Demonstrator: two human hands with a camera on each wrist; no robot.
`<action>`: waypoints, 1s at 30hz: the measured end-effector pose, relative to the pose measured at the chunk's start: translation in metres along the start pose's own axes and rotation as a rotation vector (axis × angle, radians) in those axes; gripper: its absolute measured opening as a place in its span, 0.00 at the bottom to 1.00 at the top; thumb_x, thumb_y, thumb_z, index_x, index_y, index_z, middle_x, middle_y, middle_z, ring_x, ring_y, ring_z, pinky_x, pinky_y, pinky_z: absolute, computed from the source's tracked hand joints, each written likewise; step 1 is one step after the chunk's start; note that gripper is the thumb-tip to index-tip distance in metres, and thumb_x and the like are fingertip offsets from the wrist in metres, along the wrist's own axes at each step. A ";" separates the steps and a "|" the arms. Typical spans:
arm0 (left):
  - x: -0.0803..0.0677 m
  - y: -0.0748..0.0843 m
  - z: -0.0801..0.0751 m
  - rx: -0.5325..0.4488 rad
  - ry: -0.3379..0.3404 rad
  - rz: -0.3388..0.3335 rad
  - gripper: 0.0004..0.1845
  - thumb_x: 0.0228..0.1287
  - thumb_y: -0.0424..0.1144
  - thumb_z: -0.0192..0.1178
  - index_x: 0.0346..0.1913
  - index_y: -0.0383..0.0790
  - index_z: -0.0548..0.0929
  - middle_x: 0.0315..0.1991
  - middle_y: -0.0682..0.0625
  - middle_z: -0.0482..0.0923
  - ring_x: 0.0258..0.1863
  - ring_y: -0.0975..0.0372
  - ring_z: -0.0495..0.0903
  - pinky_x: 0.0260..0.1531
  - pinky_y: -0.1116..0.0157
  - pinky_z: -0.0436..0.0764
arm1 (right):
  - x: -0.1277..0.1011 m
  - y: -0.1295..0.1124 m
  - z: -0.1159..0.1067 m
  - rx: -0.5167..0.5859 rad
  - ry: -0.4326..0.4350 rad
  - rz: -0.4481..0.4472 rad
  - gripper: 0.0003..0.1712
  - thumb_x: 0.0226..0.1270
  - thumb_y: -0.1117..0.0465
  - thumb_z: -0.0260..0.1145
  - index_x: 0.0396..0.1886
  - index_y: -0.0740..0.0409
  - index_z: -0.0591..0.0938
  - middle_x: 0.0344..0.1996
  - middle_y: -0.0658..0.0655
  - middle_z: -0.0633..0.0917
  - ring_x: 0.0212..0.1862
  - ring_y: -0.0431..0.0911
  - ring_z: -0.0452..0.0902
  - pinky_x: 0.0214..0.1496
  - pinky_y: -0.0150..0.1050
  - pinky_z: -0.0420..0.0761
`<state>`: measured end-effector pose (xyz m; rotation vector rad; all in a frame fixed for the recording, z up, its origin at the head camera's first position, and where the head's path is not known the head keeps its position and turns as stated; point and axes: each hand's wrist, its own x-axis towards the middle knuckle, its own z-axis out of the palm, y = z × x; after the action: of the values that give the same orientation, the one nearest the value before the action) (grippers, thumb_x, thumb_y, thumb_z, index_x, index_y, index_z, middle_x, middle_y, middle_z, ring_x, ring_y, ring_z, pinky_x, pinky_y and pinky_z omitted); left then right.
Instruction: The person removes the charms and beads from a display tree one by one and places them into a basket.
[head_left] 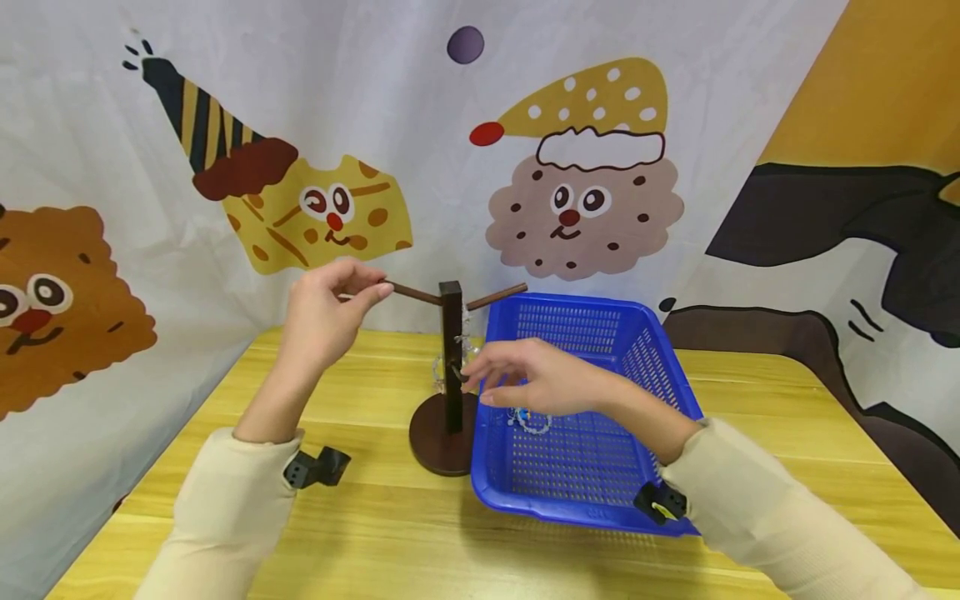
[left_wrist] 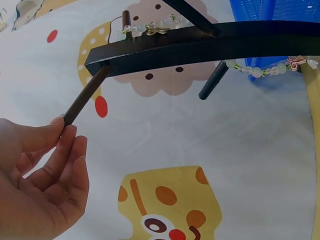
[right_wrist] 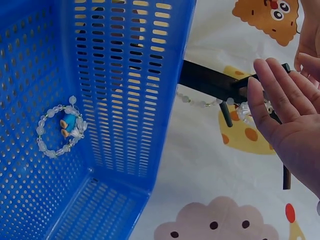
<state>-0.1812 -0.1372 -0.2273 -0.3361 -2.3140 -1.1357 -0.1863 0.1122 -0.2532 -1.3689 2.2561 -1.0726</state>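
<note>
**Both hands at the wooden bracelet stand**

The dark wooden stand (head_left: 452,367) rests upright on its round base on the yellow tabletop (head_left: 360,517), touching the left wall of the blue basket (head_left: 637,333). The left hand (head_left: 322,321) pinches the tip of the stand's left peg (head_left: 408,292) between thumb and curled fingers (left_wrist: 65,150). The right hand (head_left: 540,379) hovers at the post with fingers straight and relaxed, holding nothing, close to a beaded bracelet (left_wrist: 260,70) hanging on a lower peg. Another bead bracelet (right_wrist: 57,127) lies on the basket floor.

The bracelets look light, limp and slippery, likely on stretch cord; a pinch on the bead strand, lifted along the peg, should suit best. The stand seems stiff but top-heavy, so the grip on the peg probably steadies it. Pegs crowd the post and the basket rim sits just beside it, leaving narrow room there; the tabletop to the left is more open.
</note>
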 end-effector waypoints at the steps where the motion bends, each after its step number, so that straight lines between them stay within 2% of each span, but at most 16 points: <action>1: 0.001 0.000 0.000 0.001 -0.002 -0.002 0.07 0.58 0.34 0.62 0.36 0.33 0.83 0.32 0.42 0.82 0.31 0.54 0.80 0.29 0.61 0.73 | 0.001 0.000 0.000 -0.006 -0.001 0.001 0.16 0.63 0.69 0.59 0.51 0.62 0.75 0.45 0.55 0.82 0.44 0.43 0.78 0.43 0.37 0.77; 15: 0.014 -0.008 0.001 0.011 -0.050 -0.030 0.09 0.60 0.37 0.61 0.39 0.34 0.83 0.31 0.42 0.82 0.31 0.56 0.78 0.26 0.63 0.67 | 0.012 -0.007 0.009 -0.010 -0.037 0.024 0.20 0.65 0.66 0.58 0.57 0.64 0.71 0.48 0.54 0.80 0.45 0.39 0.77 0.45 0.36 0.76; 25: 0.015 -0.009 0.001 0.002 -0.070 -0.045 0.10 0.61 0.38 0.60 0.40 0.34 0.82 0.33 0.41 0.82 0.32 0.56 0.79 0.28 0.62 0.68 | 0.012 -0.008 0.010 -0.029 -0.036 0.032 0.20 0.66 0.66 0.57 0.57 0.62 0.72 0.48 0.54 0.80 0.45 0.39 0.76 0.45 0.34 0.76; 30: 0.014 -0.008 0.001 0.000 -0.077 -0.051 0.10 0.61 0.39 0.60 0.40 0.34 0.82 0.33 0.41 0.82 0.32 0.55 0.79 0.28 0.62 0.67 | 0.010 -0.006 0.007 -0.044 -0.007 0.050 0.19 0.66 0.66 0.57 0.57 0.60 0.73 0.48 0.54 0.79 0.44 0.39 0.77 0.45 0.34 0.76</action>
<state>-0.1970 -0.1420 -0.2251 -0.3281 -2.4020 -1.1659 -0.1835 0.0985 -0.2528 -1.3242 2.3090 -1.0059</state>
